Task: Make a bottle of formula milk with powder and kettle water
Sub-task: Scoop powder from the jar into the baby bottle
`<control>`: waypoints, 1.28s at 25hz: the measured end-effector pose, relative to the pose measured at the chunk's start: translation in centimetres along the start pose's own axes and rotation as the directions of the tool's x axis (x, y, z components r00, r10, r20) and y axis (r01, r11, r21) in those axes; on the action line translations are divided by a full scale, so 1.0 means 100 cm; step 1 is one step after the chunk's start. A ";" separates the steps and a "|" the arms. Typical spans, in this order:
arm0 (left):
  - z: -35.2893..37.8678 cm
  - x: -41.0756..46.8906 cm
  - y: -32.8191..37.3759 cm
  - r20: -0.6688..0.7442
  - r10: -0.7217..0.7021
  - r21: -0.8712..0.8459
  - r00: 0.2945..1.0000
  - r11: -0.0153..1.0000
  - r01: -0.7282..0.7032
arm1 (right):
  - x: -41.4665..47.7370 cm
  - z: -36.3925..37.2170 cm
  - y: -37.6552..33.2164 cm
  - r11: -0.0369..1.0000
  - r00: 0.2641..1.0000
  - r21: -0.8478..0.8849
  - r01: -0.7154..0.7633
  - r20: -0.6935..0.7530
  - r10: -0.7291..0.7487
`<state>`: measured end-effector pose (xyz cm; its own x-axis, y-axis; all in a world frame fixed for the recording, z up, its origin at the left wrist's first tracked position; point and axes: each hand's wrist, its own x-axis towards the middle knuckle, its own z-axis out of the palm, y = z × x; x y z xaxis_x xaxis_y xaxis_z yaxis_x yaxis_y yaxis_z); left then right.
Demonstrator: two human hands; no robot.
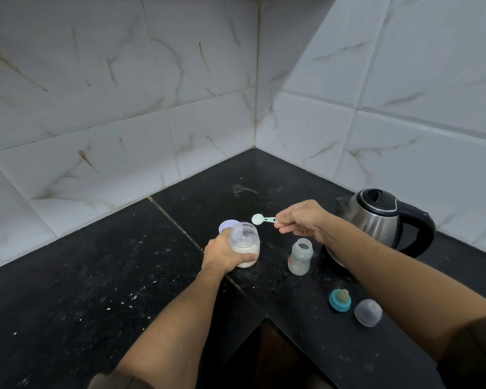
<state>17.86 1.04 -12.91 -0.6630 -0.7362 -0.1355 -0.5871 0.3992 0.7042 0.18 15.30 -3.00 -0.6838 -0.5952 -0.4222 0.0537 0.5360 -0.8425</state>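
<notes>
A home kitchen corner: a black speckled stone desk (96, 276) meets two walls of white marble-look tiles (124, 94), some streaked with brown stains. On the desk stand a steel electric kettle (376, 220), an open baby bottle (300, 256) and a jar of powder (244, 244)

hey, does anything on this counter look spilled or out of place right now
Yes. A whitish powdery smear lies on the black counter near the corner, beyond the scoop, and pale specks dot the counter left of the jar; it looks like spilled powder. The cap lies on its side. The bottle stands upright.
</notes>
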 end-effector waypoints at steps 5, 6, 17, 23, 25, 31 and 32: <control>-0.009 0.001 0.016 -0.016 -0.003 -0.022 1.000 1.000 0.003 | -0.006 -0.022 0.006 0.999 0.999 0.028 0.032 -0.037 -0.030; -0.011 0.001 0.026 -0.040 0.029 -0.018 0.999 0.999 -0.030 | -0.007 -0.027 0.007 0.999 0.998 0.030 0.038 -0.047 -0.036; 0.065 -0.017 0.103 0.064 0.232 -0.099 0.971 0.969 -0.225 | -0.029 -0.089 0.044 0.996 0.970 0.079 0.038 -0.241 -0.018; 0.093 -0.016 0.092 0.164 0.110 -0.053 0.980 0.993 -0.102 | -0.034 -0.089 0.063 0.999 0.969 -0.009 0.051 -0.242 -0.052; 0.097 -0.017 0.092 0.171 0.099 -0.023 0.980 0.995 -0.096 | -0.033 -0.083 0.069 0.997 0.970 -0.051 0.054 -0.235 -0.065; 0.089 -0.013 0.099 0.126 0.138 0.041 0.982 0.989 -0.145 | -0.030 -0.076 0.069 0.904 0.931 -0.394 0.164 -0.242 -0.275; 0.087 -0.012 0.100 0.118 0.141 0.048 0.983 0.988 -0.147 | -0.032 -0.075 0.068 0.851 0.907 -0.487 0.197 -0.240 -0.347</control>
<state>8.73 10.68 -11.80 -0.7891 -0.6032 -0.1159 -0.5047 0.5292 0.6821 -2.72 25.33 -4.93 -0.8131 -0.5820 -0.0102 -0.4435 0.6307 -0.6368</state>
